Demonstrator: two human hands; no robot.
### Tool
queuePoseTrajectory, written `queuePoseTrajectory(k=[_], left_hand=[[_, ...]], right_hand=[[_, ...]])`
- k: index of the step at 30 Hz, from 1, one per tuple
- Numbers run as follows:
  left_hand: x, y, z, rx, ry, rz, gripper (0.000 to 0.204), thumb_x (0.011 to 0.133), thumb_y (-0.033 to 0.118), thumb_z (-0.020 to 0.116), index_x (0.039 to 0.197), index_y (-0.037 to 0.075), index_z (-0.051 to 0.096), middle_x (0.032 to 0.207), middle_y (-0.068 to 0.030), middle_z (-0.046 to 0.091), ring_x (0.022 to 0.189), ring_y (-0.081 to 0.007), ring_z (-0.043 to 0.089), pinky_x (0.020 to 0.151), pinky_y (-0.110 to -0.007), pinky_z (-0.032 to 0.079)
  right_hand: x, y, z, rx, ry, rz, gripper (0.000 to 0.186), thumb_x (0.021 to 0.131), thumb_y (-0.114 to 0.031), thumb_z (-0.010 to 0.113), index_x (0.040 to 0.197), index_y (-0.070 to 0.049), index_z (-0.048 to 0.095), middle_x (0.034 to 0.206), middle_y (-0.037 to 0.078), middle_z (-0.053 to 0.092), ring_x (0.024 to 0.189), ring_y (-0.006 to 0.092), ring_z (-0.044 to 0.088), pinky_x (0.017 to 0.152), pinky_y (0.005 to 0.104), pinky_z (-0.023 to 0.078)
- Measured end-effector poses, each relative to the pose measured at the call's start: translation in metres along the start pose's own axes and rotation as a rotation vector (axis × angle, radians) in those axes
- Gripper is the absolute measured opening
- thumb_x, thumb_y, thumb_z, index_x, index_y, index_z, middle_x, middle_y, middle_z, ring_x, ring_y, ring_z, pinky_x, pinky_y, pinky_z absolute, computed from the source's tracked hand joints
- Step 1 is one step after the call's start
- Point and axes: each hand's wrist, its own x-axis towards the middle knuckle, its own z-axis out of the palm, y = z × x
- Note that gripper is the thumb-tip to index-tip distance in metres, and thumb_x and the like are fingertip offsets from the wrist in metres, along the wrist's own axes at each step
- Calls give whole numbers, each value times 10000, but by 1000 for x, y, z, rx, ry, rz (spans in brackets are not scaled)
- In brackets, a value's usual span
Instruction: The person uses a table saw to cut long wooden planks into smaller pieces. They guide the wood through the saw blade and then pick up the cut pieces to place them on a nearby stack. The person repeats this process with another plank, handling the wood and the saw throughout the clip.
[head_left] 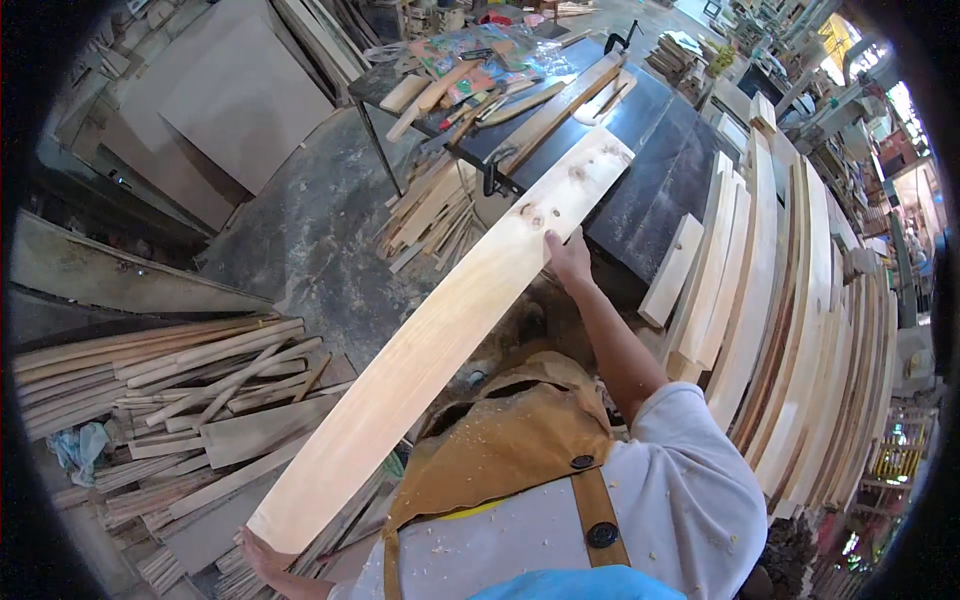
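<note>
I hold a long pale board [400,365] diagonally in front of me, with several dark knots toward its far end. My left hand [264,558] grips the near end at the lower left, its fingers partly hidden by the board. My right hand [567,258] is closed on the right edge nearer the far end, thumb on the upper face. That far end lies over a dark workbench [668,150]; I cannot tell whether it touches it. Just left of it, a black clamp [490,172] is fixed at the bench's edge. My tan apron [510,430] is below the board.
Long planks [765,340] are stacked along the right. Loose strips [190,400] are piled at lower left and more offcuts [430,215] under the bench. Large panels [215,95] lean at upper left. Tools and wood pieces [480,85] lie on the bench's far part above the concrete floor [295,230].
</note>
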Motion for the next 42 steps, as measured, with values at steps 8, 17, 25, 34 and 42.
queuePoseTrajectory(k=[8, 17, 25, 34, 42], left_hand=[[-20, -25, 41, 88, -42, -113, 577, 942, 376, 666, 1356, 38, 451, 1209, -156, 578, 1031, -248, 611, 857, -397, 526], [-13, -15, 94, 191, -75, -143, 604, 938, 400, 662, 1366, 40, 435, 1223, -163, 570, 1040, -260, 610, 863, -409, 526], [-3, -15, 107, 230, -98, -174, 628, 935, 421, 659, 1375, 41, 420, 1235, -169, 563, 1049, -271, 609, 868, -420, 526], [-5, -12, 106, 287, -93, -206, 656, 932, 445, 655, 1385, 43, 403, 1248, -176, 554, 1059, -283, 607, 874, -433, 527], [-14, -13, 103, 318, -99, -233, 680, 929, 466, 651, 1394, 45, 388, 1261, -182, 547, 1067, -294, 606, 880, -444, 527]], right_hand=[[37, -16, 17, -59, -42, 29, 613, 897, -373, 686, 1313, 32, 489, 1234, 285, 630, 1180, 427, 595, 1008, 458, 449], [63, -27, 24, -81, -98, 10, 778, 880, -403, 710, 1366, 129, 416, 1238, 317, 607, 1171, 441, 591, 1011, 472, 455], [87, -21, 26, -88, 57, -14, 552, 912, -387, 649, 1205, 67, 538, 1120, 305, 660, 1095, 453, 624, 951, 503, 472], [102, -11, 38, -158, 145, 20, 523, 915, -413, 622, 1164, 43, 564, 1085, 305, 669, 1081, 468, 624, 940, 503, 472], [110, -16, 26, -171, 92, -40, 592, 938, -398, 600, 1242, 103, 517, 1103, 297, 666, 1054, 442, 644, 928, 492, 488]])
